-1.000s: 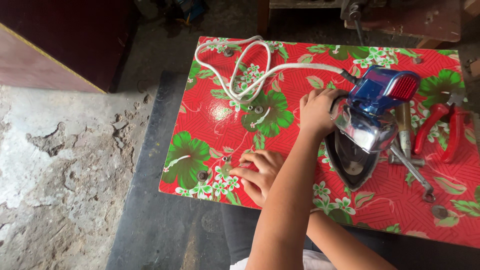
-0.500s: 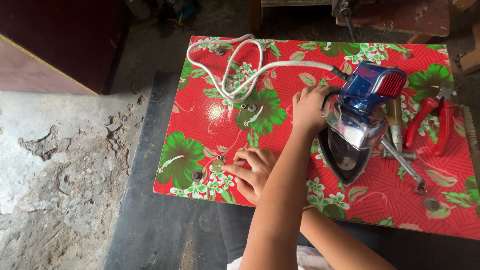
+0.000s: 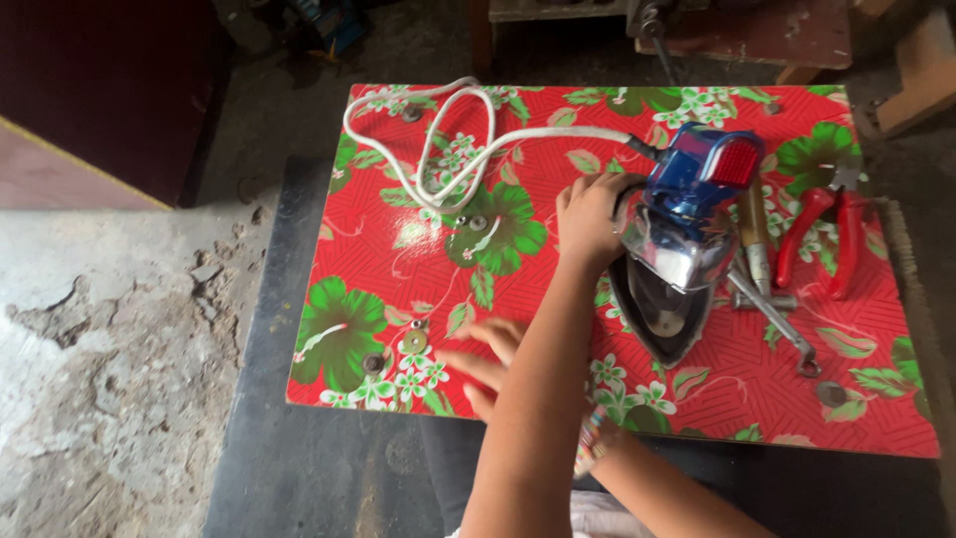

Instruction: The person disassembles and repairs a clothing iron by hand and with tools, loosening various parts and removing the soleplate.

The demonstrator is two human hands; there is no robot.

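Plainly, the electric iron (image 3: 687, 239) is the heavy piece here. It has a metal soleplate and a hard blue plastic body, so we judge it stiff, weighty toward the nose and slick along its chromed flanks. It lies tipped on its side, toward the right of the middle of the flowered table (image 3: 856, 418), nose pointing at the near edge. The handle or the blue rear block looks like the surest hold. Our left hand (image 3: 590, 217) is curled against the iron's left flank beside the handle, fingers closed onto the body, so the iron sits just right of that grip. Its limp white cord (image 3: 448, 139) loops toward the far left corner. Our right hand (image 3: 488, 361) is blurred, fingers spread and holding nothing, near a small washer (image 3: 413, 342) by the near left corner. Red-handled pliers (image 3: 827, 234) lie near the right edge.
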